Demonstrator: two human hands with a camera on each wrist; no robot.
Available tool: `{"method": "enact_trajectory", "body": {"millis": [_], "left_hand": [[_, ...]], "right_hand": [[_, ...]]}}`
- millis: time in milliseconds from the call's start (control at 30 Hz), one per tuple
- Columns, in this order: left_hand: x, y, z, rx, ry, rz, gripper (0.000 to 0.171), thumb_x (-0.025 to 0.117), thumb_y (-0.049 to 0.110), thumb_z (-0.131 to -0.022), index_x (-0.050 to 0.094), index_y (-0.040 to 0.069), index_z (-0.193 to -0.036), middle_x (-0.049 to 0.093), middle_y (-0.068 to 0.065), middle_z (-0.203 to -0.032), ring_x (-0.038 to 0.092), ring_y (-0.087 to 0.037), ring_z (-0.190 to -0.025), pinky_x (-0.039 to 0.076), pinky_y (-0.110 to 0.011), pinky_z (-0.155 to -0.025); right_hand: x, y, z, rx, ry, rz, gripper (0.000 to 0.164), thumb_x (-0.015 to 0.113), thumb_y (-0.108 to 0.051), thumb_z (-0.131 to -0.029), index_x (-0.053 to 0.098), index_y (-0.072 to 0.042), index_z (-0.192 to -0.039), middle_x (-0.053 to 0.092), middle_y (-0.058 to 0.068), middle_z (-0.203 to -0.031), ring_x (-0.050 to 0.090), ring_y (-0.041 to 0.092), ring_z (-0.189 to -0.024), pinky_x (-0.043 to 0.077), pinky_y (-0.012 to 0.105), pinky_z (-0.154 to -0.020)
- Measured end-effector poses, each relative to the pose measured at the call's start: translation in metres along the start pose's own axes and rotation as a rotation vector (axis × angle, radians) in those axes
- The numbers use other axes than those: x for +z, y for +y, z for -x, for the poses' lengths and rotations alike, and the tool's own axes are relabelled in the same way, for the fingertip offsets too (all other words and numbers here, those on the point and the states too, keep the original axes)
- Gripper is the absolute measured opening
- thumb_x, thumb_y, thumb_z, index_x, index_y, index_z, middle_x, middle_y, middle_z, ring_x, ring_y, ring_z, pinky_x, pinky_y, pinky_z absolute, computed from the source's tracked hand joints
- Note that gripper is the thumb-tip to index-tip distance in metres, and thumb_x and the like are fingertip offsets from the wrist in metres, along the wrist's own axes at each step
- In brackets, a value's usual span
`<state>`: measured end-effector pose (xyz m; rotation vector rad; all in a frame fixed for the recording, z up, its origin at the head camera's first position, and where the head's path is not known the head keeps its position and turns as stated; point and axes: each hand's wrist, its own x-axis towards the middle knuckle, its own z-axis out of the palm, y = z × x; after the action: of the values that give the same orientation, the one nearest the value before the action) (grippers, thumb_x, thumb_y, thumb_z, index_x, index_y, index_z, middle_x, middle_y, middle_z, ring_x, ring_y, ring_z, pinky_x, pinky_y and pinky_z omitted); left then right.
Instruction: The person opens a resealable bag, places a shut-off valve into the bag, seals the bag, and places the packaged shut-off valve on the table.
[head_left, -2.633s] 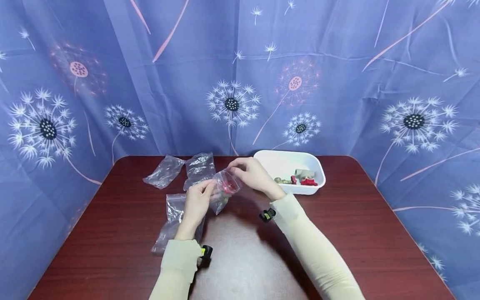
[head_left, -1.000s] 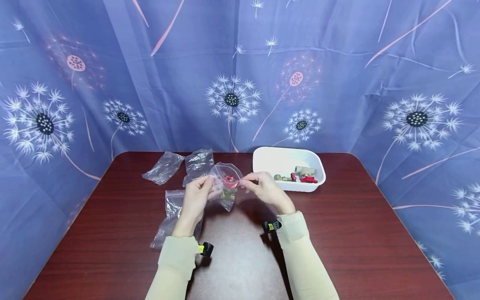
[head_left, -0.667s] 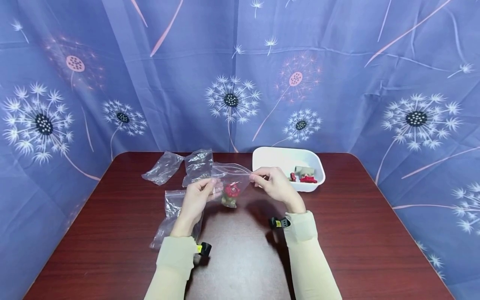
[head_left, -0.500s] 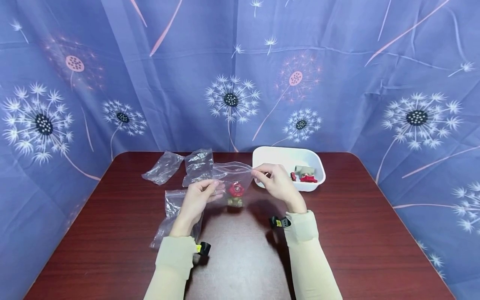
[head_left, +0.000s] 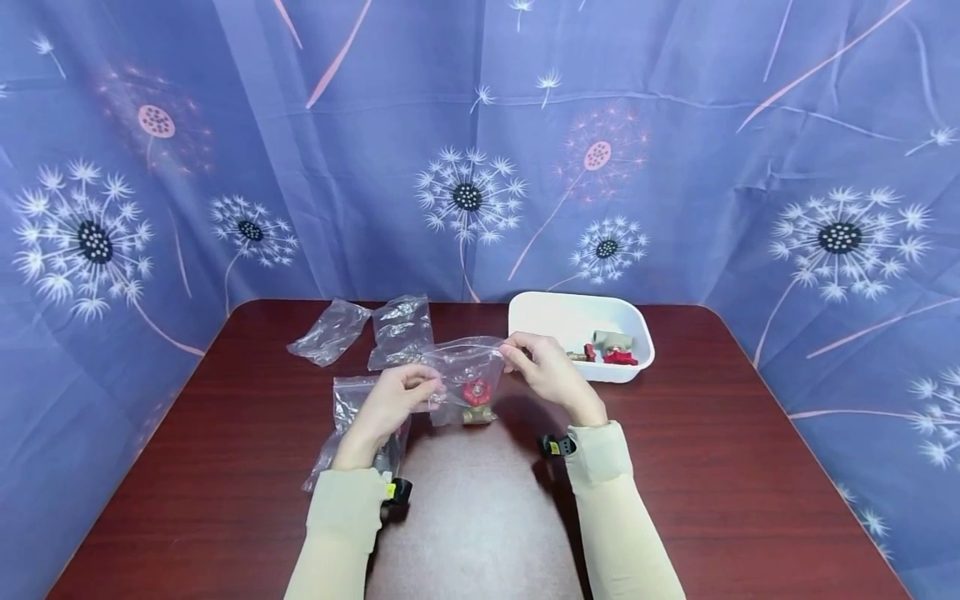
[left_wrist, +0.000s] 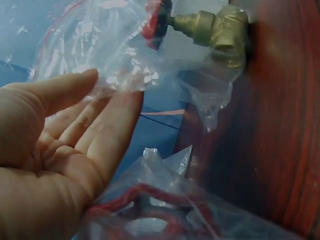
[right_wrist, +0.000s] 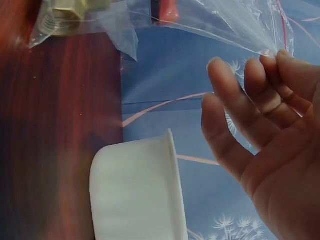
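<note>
A brass valve with a red handwheel (head_left: 477,392) is inside a clear zip bag (head_left: 450,367), upright close over the table; its brass body (left_wrist: 230,35) shows through the plastic in the left wrist view. My left hand (head_left: 390,408) pinches the bag's left side between thumb and fingers. With thumb and index finger, my right hand (head_left: 551,375) pinches the upper right corner of the bag by the zip strip; its other fingers (right_wrist: 225,85) are bent loosely. The bag's mouth faces up between the hands.
A white tray (head_left: 540,312) behind my right hand holds a grey valve (head_left: 612,340) and a brass one, both red-handled. At back left lie two clear bags (head_left: 330,333) (head_left: 401,329). Partly under my left forearm, another bag (head_left: 348,408) contains a red handwheel (left_wrist: 145,192).
Both hands have spread the bag wider, the right hand moving rightward from the bag's mouth. The valve has turned upright and sunk toward the table. My left fingers have shifted along the bag's side.
</note>
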<state>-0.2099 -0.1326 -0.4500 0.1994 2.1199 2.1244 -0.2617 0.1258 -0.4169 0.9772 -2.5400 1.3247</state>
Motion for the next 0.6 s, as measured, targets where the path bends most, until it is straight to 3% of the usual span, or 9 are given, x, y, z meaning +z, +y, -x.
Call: {"method": "enact_trajectory", "body": {"millis": [133,233,300,367,467,600], "left_hand": [[0.0,0.0,-0.002,0.036,0.001,-0.072,0.033,0.061,0.002,-0.096,0.056,-0.007,-0.127,0.065,-0.024,-0.108,0.067,-0.03,-0.094,0.056,-0.038,-0.082],[0.005,0.003,-0.004,0.087,0.064,-0.171,0.032,0.061,0.012,-0.098,0.06,0.0,-0.127,0.065,-0.018,-0.115,0.065,-0.028,-0.102,0.053,-0.038,-0.089],[0.01,0.003,-0.007,0.13,0.118,-0.179,0.03,0.058,0.016,-0.1,0.061,0.002,-0.126,0.065,-0.016,-0.118,0.063,-0.028,-0.107,0.051,-0.038,-0.092],[0.015,0.002,-0.01,0.168,0.176,-0.156,0.029,0.055,0.017,-0.101,0.063,0.001,-0.124,0.067,-0.017,-0.117,0.063,-0.027,-0.108,0.051,-0.037,-0.092],[0.022,-0.002,-0.013,0.199,0.225,-0.041,0.027,0.051,0.013,-0.103,0.062,-0.004,-0.12,0.068,-0.022,-0.11,0.066,-0.03,-0.103,0.054,-0.036,-0.087],[0.025,-0.007,-0.014,0.177,0.249,0.063,0.024,0.048,0.011,-0.104,0.064,-0.006,-0.113,0.069,-0.023,-0.101,0.07,-0.029,-0.091,0.057,-0.034,-0.079]], "right_hand": [[0.003,0.006,0.0,0.047,0.0,-0.089,0.022,0.054,-0.012,-0.101,0.062,-0.002,-0.082,0.061,0.012,-0.075,0.066,0.032,-0.074,0.055,0.035,-0.073],[0.003,0.008,0.001,0.053,0.007,-0.164,0.022,0.053,-0.011,-0.102,0.061,0.0,-0.084,0.06,0.02,-0.078,0.066,0.04,-0.075,0.057,0.042,-0.073],[0.003,0.009,0.001,0.053,0.011,-0.176,0.023,0.052,-0.012,-0.102,0.061,0.0,-0.085,0.06,0.021,-0.078,0.065,0.042,-0.075,0.057,0.045,-0.073],[0.003,0.009,0.001,0.058,0.018,-0.159,0.024,0.051,-0.014,-0.103,0.061,-0.002,-0.085,0.061,0.019,-0.077,0.065,0.041,-0.075,0.056,0.044,-0.073],[0.005,0.01,0.0,0.077,0.028,-0.104,0.026,0.049,-0.019,-0.104,0.06,-0.006,-0.084,0.063,0.015,-0.075,0.065,0.036,-0.074,0.055,0.039,-0.071],[0.009,0.01,-0.001,0.127,0.037,-0.131,0.025,0.049,-0.021,-0.104,0.06,-0.006,-0.088,0.061,0.018,-0.077,0.065,0.039,-0.074,0.054,0.042,-0.07]]}}
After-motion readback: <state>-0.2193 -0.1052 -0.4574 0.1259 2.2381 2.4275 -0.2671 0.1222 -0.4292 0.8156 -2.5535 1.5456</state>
